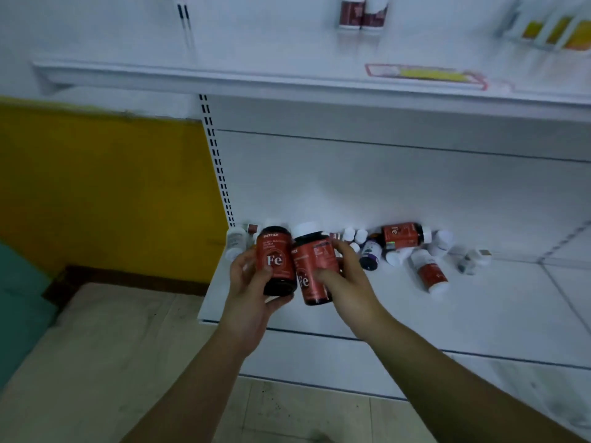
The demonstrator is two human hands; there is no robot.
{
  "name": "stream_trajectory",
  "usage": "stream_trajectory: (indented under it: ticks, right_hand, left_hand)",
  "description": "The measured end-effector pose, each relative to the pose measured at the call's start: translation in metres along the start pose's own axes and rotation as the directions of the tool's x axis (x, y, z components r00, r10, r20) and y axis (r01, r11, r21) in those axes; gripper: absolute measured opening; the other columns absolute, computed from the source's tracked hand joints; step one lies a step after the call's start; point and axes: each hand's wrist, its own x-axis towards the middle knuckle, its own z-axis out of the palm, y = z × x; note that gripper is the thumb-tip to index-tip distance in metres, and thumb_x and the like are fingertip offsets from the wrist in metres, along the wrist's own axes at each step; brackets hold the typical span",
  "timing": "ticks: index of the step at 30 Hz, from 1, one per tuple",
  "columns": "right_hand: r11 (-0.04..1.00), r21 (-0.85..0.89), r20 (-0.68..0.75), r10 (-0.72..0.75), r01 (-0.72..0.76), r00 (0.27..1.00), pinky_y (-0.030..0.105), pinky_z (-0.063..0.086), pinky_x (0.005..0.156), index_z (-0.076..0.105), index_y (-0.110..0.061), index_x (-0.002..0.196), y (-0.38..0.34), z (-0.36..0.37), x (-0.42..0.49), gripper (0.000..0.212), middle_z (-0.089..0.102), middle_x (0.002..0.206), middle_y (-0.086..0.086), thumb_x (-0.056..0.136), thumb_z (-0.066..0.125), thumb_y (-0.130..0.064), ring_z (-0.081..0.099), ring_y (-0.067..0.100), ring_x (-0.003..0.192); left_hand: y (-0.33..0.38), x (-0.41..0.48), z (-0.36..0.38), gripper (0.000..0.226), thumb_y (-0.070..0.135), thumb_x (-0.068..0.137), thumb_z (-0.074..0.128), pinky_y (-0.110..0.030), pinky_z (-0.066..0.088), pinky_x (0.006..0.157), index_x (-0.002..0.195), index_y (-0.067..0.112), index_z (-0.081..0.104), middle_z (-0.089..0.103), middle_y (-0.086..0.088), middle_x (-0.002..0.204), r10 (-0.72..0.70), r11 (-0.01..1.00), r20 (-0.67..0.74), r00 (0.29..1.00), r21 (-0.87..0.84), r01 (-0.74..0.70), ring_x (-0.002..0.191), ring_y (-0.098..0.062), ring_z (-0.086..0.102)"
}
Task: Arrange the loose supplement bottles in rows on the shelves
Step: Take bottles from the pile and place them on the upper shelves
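My left hand [248, 284] grips a dark bottle with a red "Fe" label [275, 259], held upright above the lower shelf's left end. My right hand [347, 278] grips a second red "Fe" bottle with a white cap [311, 260], tilted, its side touching the first. Behind them, along the back of the lower shelf [479, 308], lie several loose bottles: a red one on its side [404, 235], a white one with a red label [428, 271], a purple-labelled one [370, 252] and small white ones [353, 235].
The upper shelf [287, 79] carries two dark red bottles [363, 11] standing at the back and yellow-labelled packs [556, 30] at the right. A yellow wall [105, 187] and a beige surface [96, 346] lie to the left. A slotted upright [217, 164] borders the shelf.
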Motion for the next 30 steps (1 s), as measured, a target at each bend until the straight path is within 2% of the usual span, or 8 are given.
stream_trajectory:
  ticks: [3,6,12,15,17,19,24,30]
  right_hand:
    - [0.994,0.110,-0.060,0.004,0.002,0.998,0.027,0.053,0.073,0.049,-0.032,0.125,-0.013,0.012,-0.046,0.038,0.066,0.108,0.002,0.093,0.054,-0.013,0.067,0.013,0.093]
    - [0.959,0.282,-0.128,0.024,0.013,0.991,0.031,0.054,0.076,0.051,-0.023,0.128,-0.024,0.021,-0.081,0.046,0.068,0.110,0.004,0.084,0.064,-0.030,0.069,0.017,0.096]
    - [0.802,0.598,-0.065,0.047,0.001,0.997,0.042,0.054,0.080,0.057,-0.014,0.121,-0.061,0.015,-0.135,0.053,0.070,0.108,0.013,0.075,0.059,-0.040,0.068,0.027,0.097]
    - [0.723,0.689,-0.093,0.024,0.047,0.995,0.037,0.054,0.072,0.058,-0.011,0.121,-0.080,-0.007,-0.158,0.050,0.071,0.097,0.012,0.083,0.052,-0.043,0.069,0.023,0.084]
    - [0.702,0.706,-0.151,0.021,0.093,0.988,0.039,0.054,0.077,0.057,-0.009,0.125,-0.090,-0.028,-0.172,0.048,0.069,0.106,0.015,0.092,0.046,-0.043,0.067,0.025,0.091]
    - [0.704,0.695,-0.221,0.015,0.146,0.975,0.044,0.052,0.083,0.057,-0.008,0.126,-0.098,-0.058,-0.188,0.047,0.065,0.115,0.019,0.095,0.043,-0.041,0.064,0.029,0.100]
    - [0.790,0.540,-0.413,-0.052,0.290,0.909,0.043,0.053,0.075,0.061,-0.019,0.109,-0.112,-0.163,-0.258,0.035,0.072,0.092,0.008,0.092,0.044,-0.046,0.068,0.023,0.086]
    - [0.925,0.076,-0.684,-0.223,0.371,0.695,0.039,0.056,0.073,0.054,-0.025,0.117,-0.109,-0.297,-0.352,0.042,0.067,0.105,0.005,0.078,0.068,-0.035,0.068,0.023,0.092]
  left_hand:
    - [0.028,-0.037,-0.006,0.053,-0.002,0.087,0.051,-0.047,0.054,0.078,0.120,0.039,0.049,0.058,-0.008,0.123,-0.027,1.000,0.129,0.991,-0.012,0.029,0.108,-0.031,0.060]
    - [0.054,-0.069,-0.009,0.065,0.003,0.070,0.053,-0.044,0.055,0.075,0.128,0.032,0.048,0.065,-0.006,0.116,-0.029,1.000,0.275,0.961,0.010,0.027,0.107,-0.029,0.062]
    - [0.081,-0.123,0.011,0.055,0.024,0.082,0.064,-0.043,0.056,0.079,0.134,0.027,0.044,0.062,-0.006,0.123,-0.017,0.999,0.389,0.921,0.039,0.002,0.111,-0.025,0.062]
    - [0.083,-0.142,0.035,0.063,0.025,0.078,0.064,-0.044,0.054,0.085,0.137,0.029,0.042,0.059,-0.008,0.129,0.016,0.995,0.427,0.904,0.083,-0.057,0.117,-0.027,0.059]
    - [0.077,-0.154,0.060,0.065,0.025,0.075,0.067,-0.045,0.055,0.084,0.136,0.029,0.043,0.061,-0.006,0.126,0.040,0.994,0.476,0.879,0.074,-0.085,0.115,-0.026,0.060]
    - [0.068,-0.165,0.095,0.057,0.020,0.078,0.066,-0.044,0.056,0.081,0.130,0.030,0.047,0.066,-0.003,0.119,0.042,0.995,0.511,0.858,0.054,-0.080,0.109,-0.024,0.063]
    - [0.023,-0.203,0.208,0.061,0.029,0.071,0.066,-0.047,0.054,0.078,0.129,0.028,0.049,0.063,-0.012,0.122,-0.033,0.998,0.632,0.775,0.057,-0.004,0.108,-0.032,0.063]
    - [-0.054,-0.267,0.346,0.051,0.027,0.074,0.053,-0.044,0.056,0.073,0.125,0.028,0.051,0.067,-0.006,0.112,-0.079,0.993,0.757,0.649,0.116,-0.014,0.099,-0.027,0.066]
